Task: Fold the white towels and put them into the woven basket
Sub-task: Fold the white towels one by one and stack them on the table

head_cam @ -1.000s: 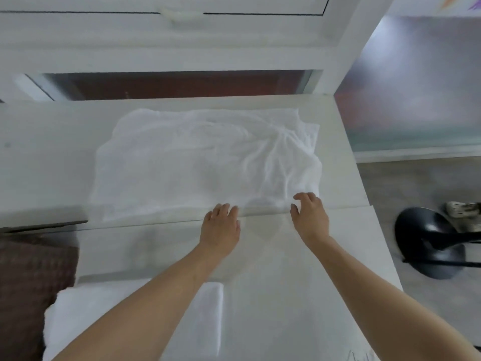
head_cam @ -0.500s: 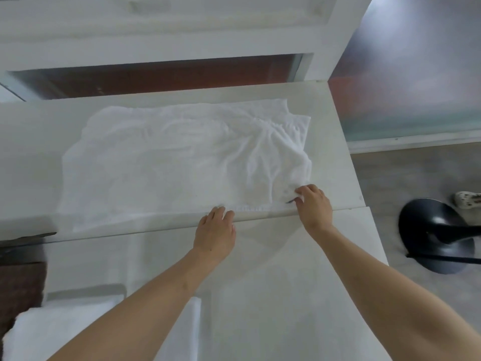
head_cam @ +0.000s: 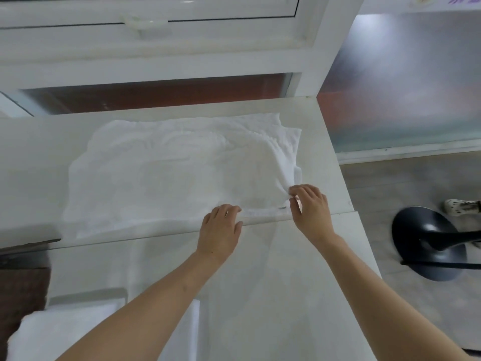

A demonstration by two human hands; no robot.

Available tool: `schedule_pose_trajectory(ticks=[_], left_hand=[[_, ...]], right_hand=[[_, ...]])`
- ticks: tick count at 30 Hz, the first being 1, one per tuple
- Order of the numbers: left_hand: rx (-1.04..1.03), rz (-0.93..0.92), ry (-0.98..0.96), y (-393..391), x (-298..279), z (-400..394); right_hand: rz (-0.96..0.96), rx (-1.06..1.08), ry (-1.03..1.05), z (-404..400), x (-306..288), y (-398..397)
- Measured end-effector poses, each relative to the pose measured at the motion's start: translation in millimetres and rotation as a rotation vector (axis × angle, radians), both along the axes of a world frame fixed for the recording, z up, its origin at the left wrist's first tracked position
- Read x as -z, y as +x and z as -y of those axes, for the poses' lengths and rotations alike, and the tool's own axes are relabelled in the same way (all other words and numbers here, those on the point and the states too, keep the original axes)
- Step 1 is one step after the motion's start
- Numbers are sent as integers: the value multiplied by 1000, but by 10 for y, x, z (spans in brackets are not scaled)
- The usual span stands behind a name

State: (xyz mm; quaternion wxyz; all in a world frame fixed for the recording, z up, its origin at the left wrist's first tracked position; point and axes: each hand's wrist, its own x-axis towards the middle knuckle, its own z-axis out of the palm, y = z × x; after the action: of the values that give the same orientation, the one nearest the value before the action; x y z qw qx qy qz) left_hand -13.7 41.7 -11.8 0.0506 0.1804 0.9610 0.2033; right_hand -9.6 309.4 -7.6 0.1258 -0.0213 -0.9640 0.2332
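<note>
White terry cloth fills the nearest corner of the view: a folded towel (head_cam: 78,332) lies at the lower left, partly hidden under the person's left forearm, with the brown weave of what may be the woven basket (head_cam: 23,287) just beside it at the left edge (only a dim strip shows, so its shape cannot be told). Both bare forearms reach forward over the pale table (head_cam: 273,295). The left hand (head_cam: 220,231) rests palm down at the towel's near hem, fingers slightly bent and lying on the cloth rather than gripping it. Just to its right, the right hand (head_cam: 309,208) pinches the near right corner of the spread towel (head_cam: 177,173) between thumb and curled fingers, the cloth puckering there. That towel lies open and wrinkled on the farther, slightly higher white surface (head_cam: 31,152), its right edge rumpled into a double layer. Off to the right, on the grey floor, stands a black round stool base (head_cam: 429,246). Beyond the towel runs a white window frame (head_cam: 156,61) with a reddish-brown strip below its sash.
</note>
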Motion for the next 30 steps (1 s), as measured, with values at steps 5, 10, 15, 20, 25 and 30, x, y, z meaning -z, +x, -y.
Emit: schedule_pose_trajectory(ticks=[5, 10, 15, 20, 25, 30], left_hand=[[89, -66, 205, 1, -375, -57], [193, -57, 323, 261, -651, 36], [218, -108, 379, 608, -892, 318], [185, -128, 441, 861, -1150, 690], [233, -165, 484, 1054, -1475, 982], [119, -133, 616, 1198, -1948, 1159]], right_hand=[[-115, -160, 24, 244, -520, 336], [-181, -221, 2, 648, -893, 767], [-186, -253, -93, 1038, -989, 1112], [-123, -214, -177, 1367, -1024, 1443], [100, -150, -165, 1701, -1046, 1673], [172, -89, -224, 2096, -1244, 1714]])
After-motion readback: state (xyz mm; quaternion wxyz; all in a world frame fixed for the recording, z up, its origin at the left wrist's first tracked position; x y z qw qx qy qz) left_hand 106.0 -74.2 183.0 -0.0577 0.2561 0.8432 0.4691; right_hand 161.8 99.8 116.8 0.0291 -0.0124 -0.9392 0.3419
